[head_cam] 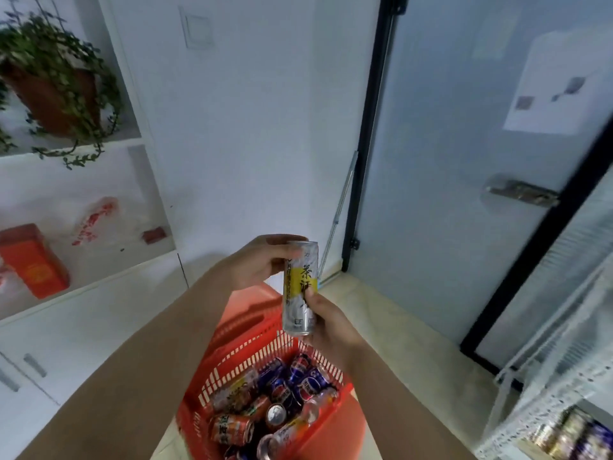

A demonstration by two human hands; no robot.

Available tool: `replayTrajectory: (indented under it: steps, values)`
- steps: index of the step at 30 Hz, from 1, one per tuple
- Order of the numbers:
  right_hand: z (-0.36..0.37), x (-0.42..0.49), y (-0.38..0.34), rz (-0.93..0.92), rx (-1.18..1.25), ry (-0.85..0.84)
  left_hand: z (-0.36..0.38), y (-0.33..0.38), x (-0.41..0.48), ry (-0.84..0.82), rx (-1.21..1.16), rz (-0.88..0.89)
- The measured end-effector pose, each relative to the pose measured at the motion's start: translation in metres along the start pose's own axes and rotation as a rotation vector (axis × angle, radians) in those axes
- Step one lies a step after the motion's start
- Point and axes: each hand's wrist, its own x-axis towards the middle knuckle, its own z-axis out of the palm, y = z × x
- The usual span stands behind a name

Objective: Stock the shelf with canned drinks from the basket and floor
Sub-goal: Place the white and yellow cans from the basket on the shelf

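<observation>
Can, slim, silver and yellow, upright, held in both hands. Head view only.

Left hand: fingers curled round the can's top end, thumb side toward the camera. Right hand: fingers and thumb clamped on the can's lower half, the base just clear of the palm. Both grips are firm; neither hand is free.

Directly below the fingers: basket, red, slatted walls. Loose cans lie in it on their sides, orange, blue and silver, a fair heap, piled rather than ordered.

Right of the fingers and lower, well apart: shelf, white perforated metal. A few stocked cans show at its bottom edge, blurred, count not readable.

Progress, as a judgement: early to middle. Some stock sits on the shelf, one can is lifted out and in transit, not yet placed. The basket load makes up most of what is left. No cans on the floor are in view, so that part cannot be assessed.
</observation>
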Motion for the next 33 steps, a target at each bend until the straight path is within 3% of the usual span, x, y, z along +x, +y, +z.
replayTrajectory:
  steps: [6,12,21,33]
  values:
    - [-0.049,-0.06,-0.05,-0.136,-0.074,0.165,0.084,0.044,0.023,-0.194,0.208,0.048]
    - [-0.112,-0.16,-0.094,-0.234,-0.159,0.3,0.213,0.081,0.031,-0.317,0.395,0.134]
    - [-0.221,-0.357,-0.145,-0.377,-0.203,0.445,0.445,0.104,0.008,-0.498,0.396,0.251]
    - [-0.313,-0.546,-0.203,-0.497,-0.262,0.752,0.674,0.134,0.002,-0.697,0.504,0.404]
